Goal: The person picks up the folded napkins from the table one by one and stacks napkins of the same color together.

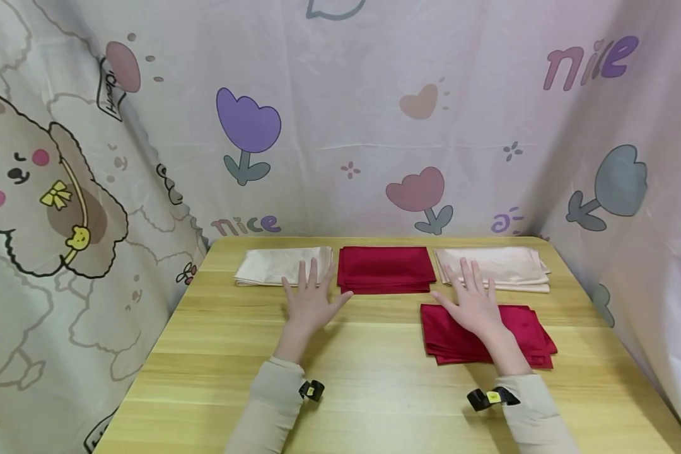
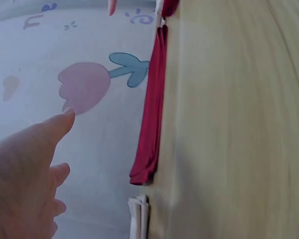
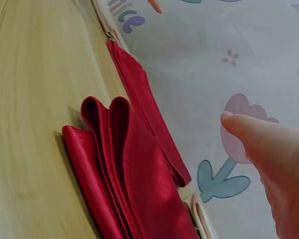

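Four folded, satin-like cloths lie on the wooden table. Along its far edge are a cream cloth (image 1: 267, 266) at left, a red cloth (image 1: 386, 268) in the middle and a pale pinkish cloth (image 1: 513, 266) at right. Nearer, a second red cloth (image 1: 524, 331) has loose, looped folds in the right wrist view. My left hand (image 1: 309, 304), fingers spread, is held above the table close to the cream cloth and holds nothing. Over the nearer red cloth my right hand (image 1: 477, 308) is spread too, its fingertips overlapping the pinkish cloth in the head view; it grips nothing.
The light wooden table (image 1: 215, 378) fills the lower middle. A printed curtain (image 1: 340, 113) with tulips and cartoon bears hangs behind it and along both sides. Each wrist carries a small black camera on a strap, such as the left camera (image 1: 313, 390).
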`<action>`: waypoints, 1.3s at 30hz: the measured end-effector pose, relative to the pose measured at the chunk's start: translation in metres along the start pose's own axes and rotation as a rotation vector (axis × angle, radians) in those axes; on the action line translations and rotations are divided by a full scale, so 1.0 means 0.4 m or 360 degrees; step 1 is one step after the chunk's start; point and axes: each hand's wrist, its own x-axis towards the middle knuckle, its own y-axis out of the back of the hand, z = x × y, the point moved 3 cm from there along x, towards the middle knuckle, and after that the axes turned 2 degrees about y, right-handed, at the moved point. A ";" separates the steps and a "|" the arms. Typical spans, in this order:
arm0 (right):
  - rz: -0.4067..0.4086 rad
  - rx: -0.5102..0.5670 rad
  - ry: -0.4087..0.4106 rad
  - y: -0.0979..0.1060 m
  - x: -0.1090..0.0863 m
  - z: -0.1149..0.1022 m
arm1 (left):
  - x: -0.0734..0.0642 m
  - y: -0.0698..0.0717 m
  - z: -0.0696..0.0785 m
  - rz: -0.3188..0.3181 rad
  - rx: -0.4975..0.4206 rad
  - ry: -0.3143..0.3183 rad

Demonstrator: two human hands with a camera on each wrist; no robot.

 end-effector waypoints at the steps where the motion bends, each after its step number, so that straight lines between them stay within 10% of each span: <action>1: 0.0010 0.0000 -0.0001 0.004 -0.003 0.003 | -0.002 0.002 0.004 0.0007 -0.0014 -0.0009; 14: 0.0105 0.0015 -0.0059 0.076 -0.068 0.056 | -0.023 0.039 0.065 -0.0058 -0.0386 -0.0181; 39: 0.0279 0.0352 -0.0204 0.158 -0.173 0.196 | -0.019 0.014 0.193 -0.0706 -0.1737 -0.0406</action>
